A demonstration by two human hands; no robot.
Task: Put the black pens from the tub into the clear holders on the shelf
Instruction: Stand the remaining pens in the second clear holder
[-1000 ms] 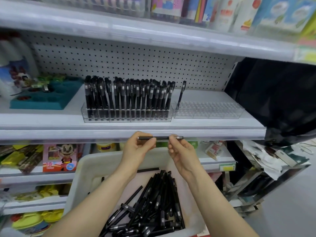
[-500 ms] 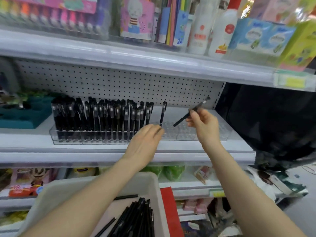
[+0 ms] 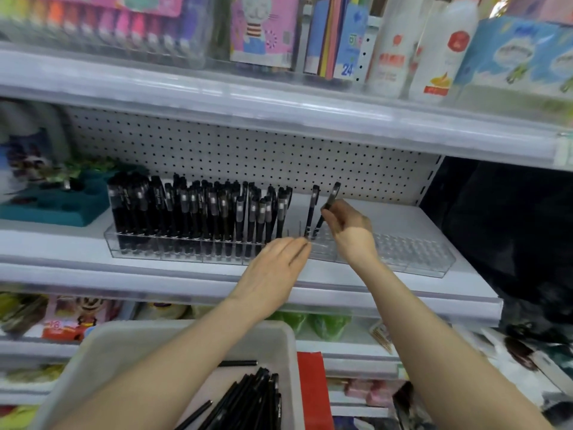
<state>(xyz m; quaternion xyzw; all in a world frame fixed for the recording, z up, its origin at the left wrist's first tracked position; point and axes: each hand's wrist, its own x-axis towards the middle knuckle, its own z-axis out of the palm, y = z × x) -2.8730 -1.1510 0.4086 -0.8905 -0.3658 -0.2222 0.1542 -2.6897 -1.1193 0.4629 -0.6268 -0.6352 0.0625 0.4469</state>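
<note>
- Right hand (image 3: 348, 226) pinched one black pen (image 3: 328, 209) between thumb and fingertips, its lower tip down at the left end of the right clear holder (image 3: 403, 252), the pen leaning to the right.
- Left hand (image 3: 279, 268) held nothing that I could see; it lay flat with fingers together, fingertips at the front edge where the two holders met.
- Just left of the held pen, I saw a single pen (image 3: 311, 212) standing upright in that same holder.
- I saw the left clear holder (image 3: 173, 249) packed with upright black pens (image 3: 198, 212).
- Both holders sat side by side on the white shelf (image 3: 93, 268), before a pegboard (image 3: 248, 150).
- Below, the pale tub (image 3: 148, 339) held loose pens (image 3: 248, 398) lying in a heap.
- A teal tray (image 3: 55, 206) stood at the shelf's left.
</note>
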